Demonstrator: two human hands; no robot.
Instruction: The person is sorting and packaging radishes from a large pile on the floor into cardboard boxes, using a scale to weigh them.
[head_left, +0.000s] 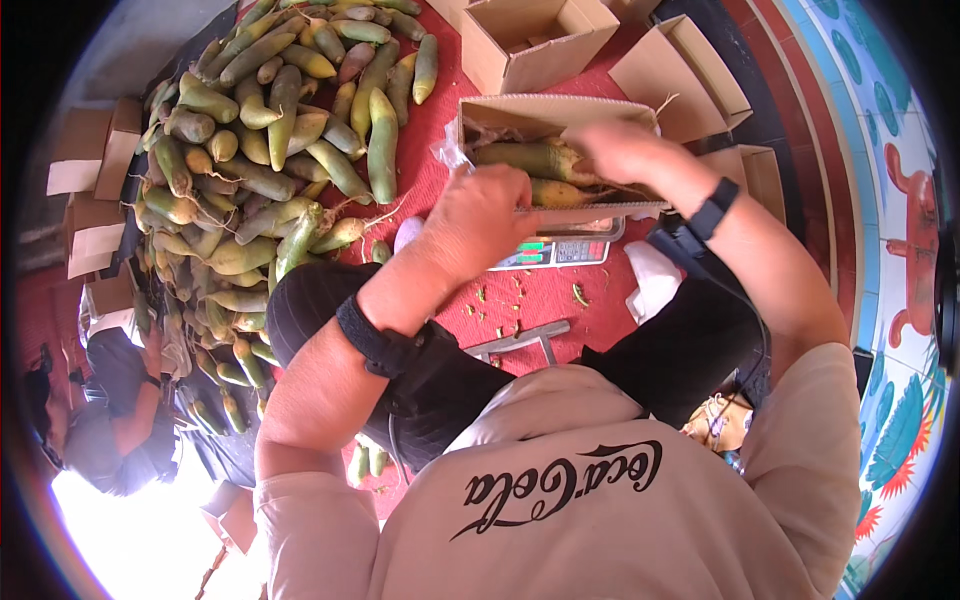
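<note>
An open cardboard box (555, 105) sits in front of me on a digital scale (581, 253) with a lit green display. Inside lie large green radishes (517, 159), one beside another, and a clear plastic liner (452, 150) sticks out over the left side. My left hand (484, 202) is curled around the box's near left corner and grips its wall. Over the right end of the radishes is my right hand (619, 152), blurred, with its fingertips down inside the box. Whether those fingers hold a radish cannot be made out.
A big heap of green radishes (255, 180) covers the red carpet (442, 75) on the left. Further cardboard boxes (540, 45) stand beyond and right. Trimmings (517, 304), a metal frame (525, 341) and a white cloth (651, 279) lie near my legs. Another person (124, 420) sits at far left.
</note>
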